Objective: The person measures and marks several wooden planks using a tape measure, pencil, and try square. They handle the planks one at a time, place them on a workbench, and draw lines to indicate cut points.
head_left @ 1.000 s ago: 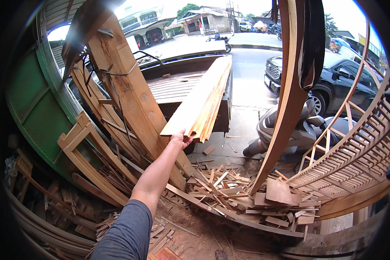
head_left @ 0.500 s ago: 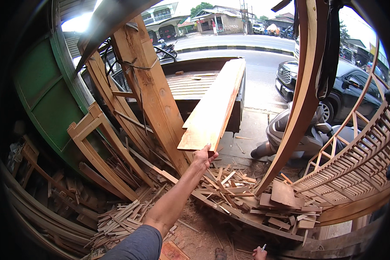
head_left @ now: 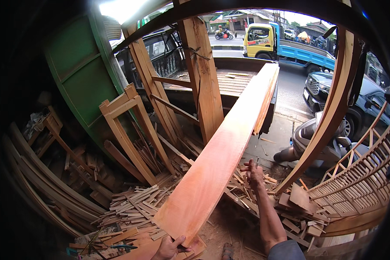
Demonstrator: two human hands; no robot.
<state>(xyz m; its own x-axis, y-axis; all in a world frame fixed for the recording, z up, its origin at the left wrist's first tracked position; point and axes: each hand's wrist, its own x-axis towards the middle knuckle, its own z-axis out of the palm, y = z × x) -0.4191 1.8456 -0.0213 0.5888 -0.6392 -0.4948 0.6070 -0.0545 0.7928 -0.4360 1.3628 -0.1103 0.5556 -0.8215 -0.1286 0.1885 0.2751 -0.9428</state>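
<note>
My left hand [head_left: 171, 248], at the bottom, grips the near end of a long, wide pale reddish plank [head_left: 208, 167]. The plank slopes away from me toward a pickup's wooden-slatted bed [head_left: 234, 82], where its far end rests with other boards [head_left: 262, 117]. My right hand [head_left: 252, 173] is raised just right of the plank's edge, a small thin stick between its fingers; whether it touches the plank, I cannot tell.
Upright timbers [head_left: 201, 99], wooden frames [head_left: 112, 112] and a green panel [head_left: 76, 86] stand left. Wood scraps [head_left: 130, 203] cover the ground. Right are a grey scooter [head_left: 307, 138], a slatted panel [head_left: 355, 182] and a black car [head_left: 364, 104]; a yellow-and-blue truck [head_left: 260, 41] is on the road.
The plank has come toward me off the bed, drawn down by my left hand. My right hand has risen from the bottom edge to beside the plank. A yellow-and-blue truck has appeared on the road.
</note>
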